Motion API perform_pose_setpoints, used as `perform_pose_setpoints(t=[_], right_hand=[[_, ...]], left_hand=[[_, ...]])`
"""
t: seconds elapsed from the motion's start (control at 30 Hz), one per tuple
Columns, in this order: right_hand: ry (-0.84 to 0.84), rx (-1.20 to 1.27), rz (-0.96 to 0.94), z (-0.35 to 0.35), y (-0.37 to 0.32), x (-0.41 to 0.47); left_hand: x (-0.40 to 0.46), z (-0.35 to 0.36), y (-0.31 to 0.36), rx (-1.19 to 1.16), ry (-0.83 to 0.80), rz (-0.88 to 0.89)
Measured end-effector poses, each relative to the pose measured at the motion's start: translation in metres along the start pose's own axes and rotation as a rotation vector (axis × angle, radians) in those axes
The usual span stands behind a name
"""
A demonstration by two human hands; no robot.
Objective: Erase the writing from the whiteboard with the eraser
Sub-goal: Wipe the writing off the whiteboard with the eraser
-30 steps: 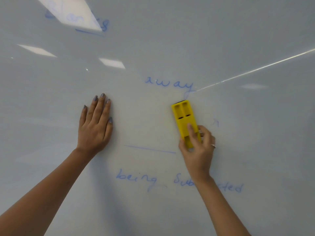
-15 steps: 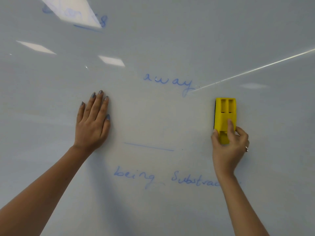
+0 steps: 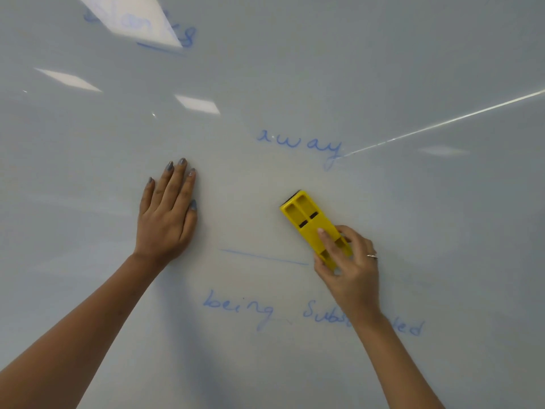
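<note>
A right hand (image 3: 349, 270) clasps a yellow eraser (image 3: 315, 227) against a whiteboard (image 3: 413, 69) bearing blue writing.

Fingers pinch the eraser's lower end, its top tilted up and leftward, just above the right end of a blue line (image 3: 262, 256) and below the word "away" (image 3: 299, 142). The left hand (image 3: 168, 214) lies flat and open on the board, holding nothing. "Being" (image 3: 239, 307) sits lower, beside a word partly hidden by the right forearm.
</note>
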State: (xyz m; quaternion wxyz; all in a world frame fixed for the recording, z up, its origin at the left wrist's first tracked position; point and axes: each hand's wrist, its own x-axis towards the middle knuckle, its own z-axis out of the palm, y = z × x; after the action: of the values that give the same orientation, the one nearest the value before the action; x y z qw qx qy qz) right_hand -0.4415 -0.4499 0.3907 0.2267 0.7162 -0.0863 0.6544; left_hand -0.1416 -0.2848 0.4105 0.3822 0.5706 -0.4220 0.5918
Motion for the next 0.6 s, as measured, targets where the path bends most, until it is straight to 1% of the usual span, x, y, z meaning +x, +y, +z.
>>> perform_pose_setpoints(t=[0.17,0.27,0.47,0.53,0.6], right_hand=[[0.173,-0.069,0.367,-0.015,0.031,0.018],[0.237,-0.067,0.499,-0.017,0.034,0.035],[0.317,-0.019,0.628,-0.008,0.02,0.08],[0.313,-0.021,0.622,0.0,0.007,0.096],[0.261,-0.042,0.557,0.012,-0.013,0.107]], left_hand=[[0.0,-0.001,0.002,0.004,-0.001,0.0],[0.001,-0.004,0.003,0.009,-0.01,-0.014],[0.023,-0.014,0.002,0.029,0.004,-0.005],[0.035,-0.015,-0.002,0.036,-0.017,-0.013],[0.042,-0.015,-0.006,0.043,-0.043,-0.026]])
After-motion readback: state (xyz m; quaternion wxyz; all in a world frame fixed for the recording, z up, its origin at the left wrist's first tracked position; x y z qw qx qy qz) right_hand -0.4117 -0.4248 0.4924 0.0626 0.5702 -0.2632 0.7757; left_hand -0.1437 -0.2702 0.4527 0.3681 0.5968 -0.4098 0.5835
